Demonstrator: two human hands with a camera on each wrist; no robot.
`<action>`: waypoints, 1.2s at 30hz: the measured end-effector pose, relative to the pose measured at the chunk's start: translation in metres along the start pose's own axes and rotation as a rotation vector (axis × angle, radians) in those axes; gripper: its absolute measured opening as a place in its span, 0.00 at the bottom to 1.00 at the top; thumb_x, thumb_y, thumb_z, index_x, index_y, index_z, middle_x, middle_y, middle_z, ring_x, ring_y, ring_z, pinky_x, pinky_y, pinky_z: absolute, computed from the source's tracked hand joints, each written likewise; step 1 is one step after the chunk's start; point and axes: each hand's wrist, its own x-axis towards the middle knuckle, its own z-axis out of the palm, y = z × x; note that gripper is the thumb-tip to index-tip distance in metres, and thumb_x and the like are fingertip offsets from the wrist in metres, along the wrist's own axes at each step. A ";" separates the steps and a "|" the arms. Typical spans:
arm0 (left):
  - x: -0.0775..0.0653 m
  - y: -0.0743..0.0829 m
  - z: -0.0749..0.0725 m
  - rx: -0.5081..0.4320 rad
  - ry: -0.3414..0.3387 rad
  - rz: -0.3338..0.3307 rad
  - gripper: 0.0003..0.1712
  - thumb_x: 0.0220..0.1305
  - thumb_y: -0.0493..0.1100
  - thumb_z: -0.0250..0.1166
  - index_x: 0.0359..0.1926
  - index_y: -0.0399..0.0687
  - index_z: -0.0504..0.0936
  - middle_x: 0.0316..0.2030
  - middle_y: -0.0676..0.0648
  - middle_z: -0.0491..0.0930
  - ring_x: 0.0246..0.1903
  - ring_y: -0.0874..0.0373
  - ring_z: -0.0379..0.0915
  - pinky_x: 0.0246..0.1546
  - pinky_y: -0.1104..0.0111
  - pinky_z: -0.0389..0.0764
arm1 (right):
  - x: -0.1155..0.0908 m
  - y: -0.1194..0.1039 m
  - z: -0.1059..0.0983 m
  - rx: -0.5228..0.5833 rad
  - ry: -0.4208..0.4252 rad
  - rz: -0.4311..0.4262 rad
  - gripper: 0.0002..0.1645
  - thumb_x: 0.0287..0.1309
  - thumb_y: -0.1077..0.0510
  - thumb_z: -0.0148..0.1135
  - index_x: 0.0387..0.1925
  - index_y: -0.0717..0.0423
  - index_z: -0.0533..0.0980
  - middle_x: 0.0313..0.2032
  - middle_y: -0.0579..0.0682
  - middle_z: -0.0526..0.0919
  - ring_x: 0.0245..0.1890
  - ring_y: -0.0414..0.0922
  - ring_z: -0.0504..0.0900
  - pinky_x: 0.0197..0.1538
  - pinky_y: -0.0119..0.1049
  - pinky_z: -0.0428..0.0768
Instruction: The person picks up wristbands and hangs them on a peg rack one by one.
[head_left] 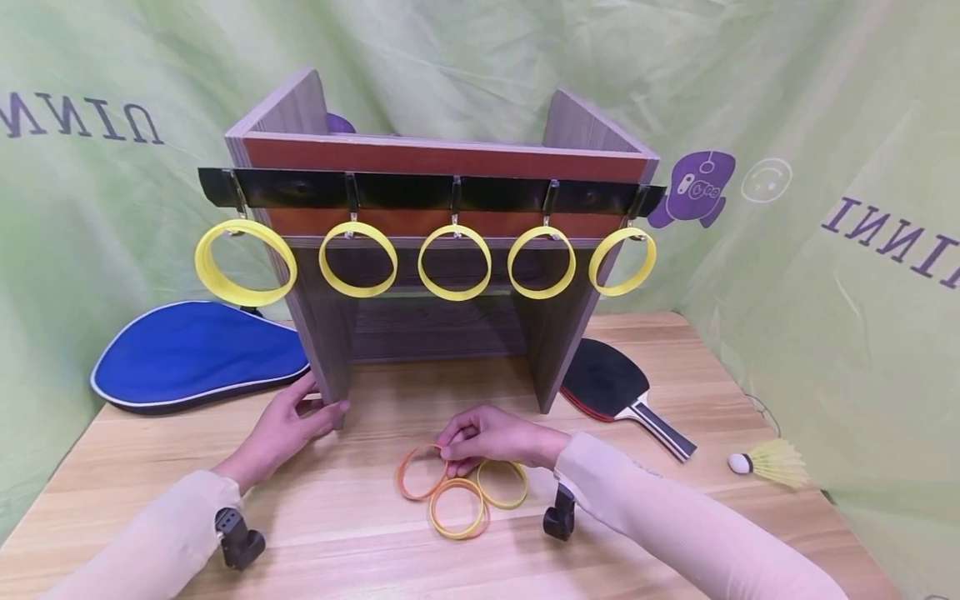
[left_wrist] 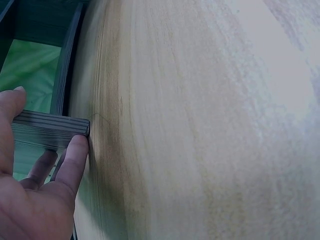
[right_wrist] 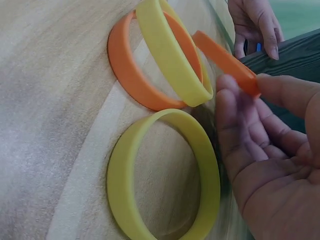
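My left hand [head_left: 281, 429] holds the front lower edge of the wooden stand's left side panel [head_left: 315, 333]. In the left wrist view its thumb and fingers lie on opposite sides of that board [left_wrist: 52, 125]. Between thumb and fingertips my right hand [head_left: 495, 437] pinches an orange wristband [right_wrist: 225, 59], raised on its edge off the table. Just beside it, a yellow wristband [right_wrist: 172, 55] leans across another orange wristband [right_wrist: 120, 60] on the tabletop. Close to the right hand lies a second yellow wristband [right_wrist: 120, 185].
Yellow rings [head_left: 455, 297] hang from hooks on a black strip [head_left: 405, 192] across the stand's front. A blue paddle case [head_left: 198, 354] lies left of the stand. To the right are a table tennis paddle [head_left: 607, 379] and a yellow shuttlecock [head_left: 772, 462]. Green cloth [head_left: 817, 125] surrounds the table.
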 end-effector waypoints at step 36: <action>0.000 -0.002 0.003 0.019 0.045 0.049 0.31 0.70 0.38 0.69 0.70 0.37 0.72 0.54 0.33 0.82 0.41 0.74 0.80 0.40 0.74 0.86 | -0.053 -0.137 0.032 0.041 0.102 -0.616 0.13 0.67 0.72 0.63 0.52 0.70 0.75 0.39 0.49 0.87 0.35 0.43 0.88 0.47 0.40 0.89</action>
